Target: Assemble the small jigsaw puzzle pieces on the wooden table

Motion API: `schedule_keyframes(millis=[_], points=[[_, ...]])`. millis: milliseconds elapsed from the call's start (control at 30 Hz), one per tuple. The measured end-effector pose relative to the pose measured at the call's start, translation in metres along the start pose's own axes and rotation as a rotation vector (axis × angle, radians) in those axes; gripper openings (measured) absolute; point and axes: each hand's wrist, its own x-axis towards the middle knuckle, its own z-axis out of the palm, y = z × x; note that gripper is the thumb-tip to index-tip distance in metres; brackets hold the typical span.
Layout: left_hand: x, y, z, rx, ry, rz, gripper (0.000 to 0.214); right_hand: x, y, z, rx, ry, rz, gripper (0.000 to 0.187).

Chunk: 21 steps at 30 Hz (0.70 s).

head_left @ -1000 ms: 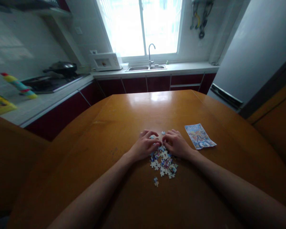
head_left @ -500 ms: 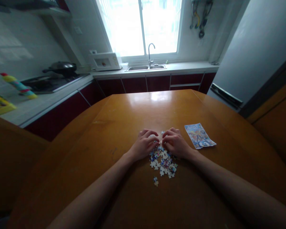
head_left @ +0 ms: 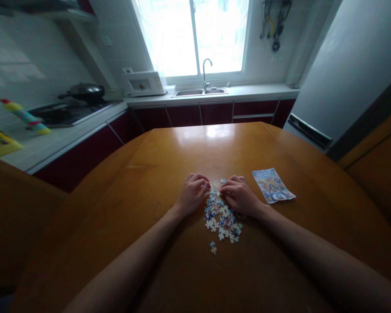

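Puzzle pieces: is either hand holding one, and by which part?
Cannot be told: left hand and right hand rest curled on the puzzle pieces; any pinched piece is too small to see.

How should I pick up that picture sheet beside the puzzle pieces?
Probably pinch its near right corner, coming from the right: the picture sheet lies flat on the table, with that edge free and the puzzle pieces off to its left.

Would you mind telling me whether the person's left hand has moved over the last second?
Yes: the left hand drew slightly left, away from the colourful printed leaflet, which stayed put.
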Motion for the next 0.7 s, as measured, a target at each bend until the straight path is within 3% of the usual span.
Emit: schedule_keyframes(millis=[233, 433, 700], points=[[-0.0008, 0.0000, 0.0011, -0.008, -0.012, -0.015, 0.031, 0.0012, -0.0006, -0.0001, -0.074, -0.008, 0.049, 0.005], [0.0004, 0.0016, 0.0001, -0.006, -0.009, -0.020, 0.032, 0.0015, -0.0019, -0.0023, -0.047, 0.016, 0.040, 0.013], [0.0004, 0.0031, -0.0011, -0.011, -0.029, -0.025, 0.030, 0.0011, 0.0018, -0.0014, -0.043, 0.026, 0.083, 0.006]])
